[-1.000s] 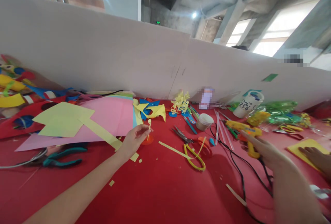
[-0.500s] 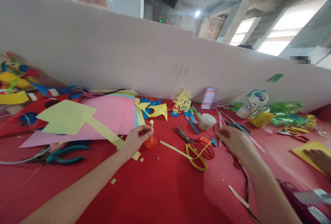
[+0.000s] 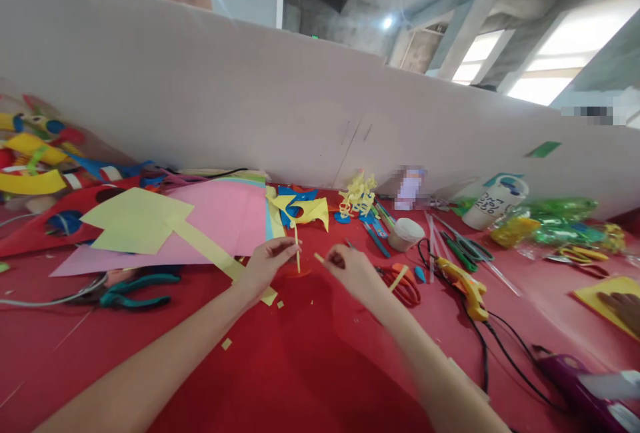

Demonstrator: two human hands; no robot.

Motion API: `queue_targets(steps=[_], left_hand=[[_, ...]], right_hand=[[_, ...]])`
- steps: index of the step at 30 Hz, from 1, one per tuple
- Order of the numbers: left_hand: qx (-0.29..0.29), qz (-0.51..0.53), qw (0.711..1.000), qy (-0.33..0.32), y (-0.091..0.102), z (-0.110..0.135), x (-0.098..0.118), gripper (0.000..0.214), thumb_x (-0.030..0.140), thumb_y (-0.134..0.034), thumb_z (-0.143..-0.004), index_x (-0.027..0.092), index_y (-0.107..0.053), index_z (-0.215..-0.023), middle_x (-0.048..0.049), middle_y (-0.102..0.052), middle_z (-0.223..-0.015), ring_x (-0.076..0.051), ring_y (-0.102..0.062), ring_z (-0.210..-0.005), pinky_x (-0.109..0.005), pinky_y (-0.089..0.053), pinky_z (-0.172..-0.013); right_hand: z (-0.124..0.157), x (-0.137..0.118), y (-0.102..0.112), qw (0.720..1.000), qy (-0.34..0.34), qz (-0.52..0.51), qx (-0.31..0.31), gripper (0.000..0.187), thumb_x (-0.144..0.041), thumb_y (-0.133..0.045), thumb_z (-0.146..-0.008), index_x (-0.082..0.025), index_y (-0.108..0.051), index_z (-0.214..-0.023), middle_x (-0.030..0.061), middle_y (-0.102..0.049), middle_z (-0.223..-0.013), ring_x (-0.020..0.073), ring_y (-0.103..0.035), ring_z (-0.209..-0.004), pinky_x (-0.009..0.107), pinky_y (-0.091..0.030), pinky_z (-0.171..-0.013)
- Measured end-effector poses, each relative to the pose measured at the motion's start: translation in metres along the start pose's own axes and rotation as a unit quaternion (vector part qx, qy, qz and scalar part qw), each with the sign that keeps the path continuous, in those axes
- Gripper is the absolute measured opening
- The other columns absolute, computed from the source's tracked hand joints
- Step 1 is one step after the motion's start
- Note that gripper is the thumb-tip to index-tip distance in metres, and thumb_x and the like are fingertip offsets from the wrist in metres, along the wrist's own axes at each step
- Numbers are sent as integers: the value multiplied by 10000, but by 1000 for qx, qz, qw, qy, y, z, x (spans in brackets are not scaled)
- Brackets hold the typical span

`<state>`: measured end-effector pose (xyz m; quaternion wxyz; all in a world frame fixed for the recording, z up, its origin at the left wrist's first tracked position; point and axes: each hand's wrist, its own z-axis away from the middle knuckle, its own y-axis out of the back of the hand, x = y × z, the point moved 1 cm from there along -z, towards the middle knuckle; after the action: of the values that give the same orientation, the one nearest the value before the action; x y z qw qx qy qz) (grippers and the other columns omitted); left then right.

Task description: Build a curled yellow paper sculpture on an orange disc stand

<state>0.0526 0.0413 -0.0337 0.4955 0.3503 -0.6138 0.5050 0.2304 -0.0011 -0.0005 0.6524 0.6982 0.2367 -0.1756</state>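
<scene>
Over at the left of the table [image 3: 310, 380], pliers [image 3: 140, 292] lie before a spread of sheets [image 3: 230, 216]. Mid-table, a strip [image 3: 299, 261] is in the left hand [image 3: 273, 260], a second strip [image 3: 319, 257] in the right hand [image 3: 353, 271] near it. Behind them I see curls [image 3: 358, 194], a tub [image 3: 405, 235] to their right; farther right, a glue gun [image 3: 465, 283], scissors [image 3: 465, 252] behind it.

Upright yellow strip [image 3: 299, 260]; second strip [image 3: 319, 258], apparently slanting.

We note a red tabletop [image 3: 320, 380]. Left: teal-handled pliers [image 3: 137, 291], pink sheets [image 3: 235, 213] beyond them. Far middle, we log a white tub [image 3: 406, 236]. Right: yellow glue gun [image 3: 469, 286]; nearer, a purple device [image 3: 570, 376].
</scene>
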Motion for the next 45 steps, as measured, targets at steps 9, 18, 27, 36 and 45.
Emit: queue_targets(steps=[9, 18, 27, 36, 45], left_hand=[[6, 58, 998, 38, -5, 5, 1, 206, 243, -754, -612, 167, -678, -787, 22, -657, -697, -72, -580, -629, -197, -478, -655], [-22, 19, 1000, 11, -5, 6, 3, 151, 209, -725, -644, 183, -672, -784, 28, -665, -719, -77, -586, -664, -206, -459, -678], [-12, -29, 999, 10, -9, 9, 10, 134, 215, -735, -620, 175, -666, -727, 37, -658, -664, -74, -562, -628, -200, -429, -651], [-15, -26, 999, 14, -11, 9, 13, 128, 218, -733, -605, 180, -661, -704, 38, -652, -650, -81, -556, -613, -217, -438, -653], [-30, -60, 997, -33, -7, 6, 8, 360, 254, -701, -636, 199, -649, -988, 12, -634, -702, -107, -551, -626, -269, -464, -662]], right_hand=[[-17, -29, 18, 975, 34, -179, 125, 76, -184, -561, -713, -193, -635, -697, 19, -669, -658, 166, -635, -631, 255, -476, -603], [-16, -33, 6, 974, 13, -178, 141, 71, -186, -578, -684, -190, -649, -694, 21, -669, -651, 167, -622, -613, 264, -469, -591], [-18, -28, 8, 957, 5, -285, 57, 211, -264, -589, -677, -134, -690, -809, 37, -664, -645, 149, -587, -575, 246, -435, -538], [-17, -27, 9, 956, 14, -293, 28, 240, -268, -578, -676, -129, -692, -835, 32, -650, -657, 130, -560, -574, 243, -425, -550], [-19, -24, 6, 948, 24, -316, 21, 220, -270, -586, -674, -151, -685, -830, 17, -647, -652, 126, -551, -563, 242, -418, -537]])
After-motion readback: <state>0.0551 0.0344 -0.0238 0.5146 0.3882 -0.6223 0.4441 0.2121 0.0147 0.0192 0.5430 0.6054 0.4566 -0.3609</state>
